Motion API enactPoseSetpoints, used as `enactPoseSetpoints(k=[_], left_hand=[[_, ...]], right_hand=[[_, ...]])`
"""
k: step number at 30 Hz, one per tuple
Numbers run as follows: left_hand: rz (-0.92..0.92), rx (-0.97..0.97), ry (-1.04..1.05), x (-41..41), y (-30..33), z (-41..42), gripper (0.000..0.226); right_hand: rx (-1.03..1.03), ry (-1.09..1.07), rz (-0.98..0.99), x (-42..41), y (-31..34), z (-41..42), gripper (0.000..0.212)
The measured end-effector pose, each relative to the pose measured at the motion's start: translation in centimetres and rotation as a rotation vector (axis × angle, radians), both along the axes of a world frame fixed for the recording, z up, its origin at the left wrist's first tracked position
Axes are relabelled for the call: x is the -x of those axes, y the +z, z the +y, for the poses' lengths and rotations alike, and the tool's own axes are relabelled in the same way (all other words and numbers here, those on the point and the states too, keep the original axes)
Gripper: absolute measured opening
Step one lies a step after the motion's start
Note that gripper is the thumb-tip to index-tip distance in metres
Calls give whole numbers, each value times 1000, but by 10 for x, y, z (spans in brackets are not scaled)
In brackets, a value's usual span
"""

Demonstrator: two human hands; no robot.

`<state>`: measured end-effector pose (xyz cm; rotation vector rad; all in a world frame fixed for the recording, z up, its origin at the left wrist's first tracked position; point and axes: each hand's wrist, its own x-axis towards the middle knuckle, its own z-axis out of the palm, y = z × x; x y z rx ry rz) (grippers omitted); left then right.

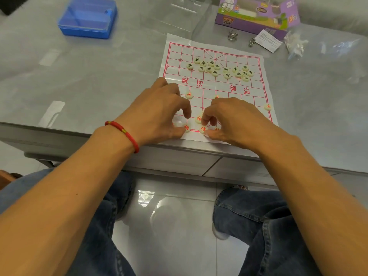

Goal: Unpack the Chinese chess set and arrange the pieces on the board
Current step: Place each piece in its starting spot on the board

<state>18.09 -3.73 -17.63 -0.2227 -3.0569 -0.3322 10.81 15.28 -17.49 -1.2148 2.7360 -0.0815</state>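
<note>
Both forearms reach over the counter edge to the paper board. Left hand and right hand, fingers curled, pinch red pieces on the near rows. Black pieces lie heaped beyond; sorting them probably comes next.

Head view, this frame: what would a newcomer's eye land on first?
Two hands meet at the near edge of the paper board: the left hand and right hand finger red-lettered pieces there. Beyond the river, black-lettered pieces lie in a loose heap. A blue box sits far left on the table.
</note>
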Motion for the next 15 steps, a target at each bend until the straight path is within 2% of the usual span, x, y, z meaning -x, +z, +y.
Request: enactPoseSetpoints(k=[6,15], left_hand=[[-38,66,-24,5,-4,6,44],[-25,31,-18,11,-12,7,35]], right_hand=[[10,6,4,0,1,1,24],[20,3,-6,0,0,1,25]])
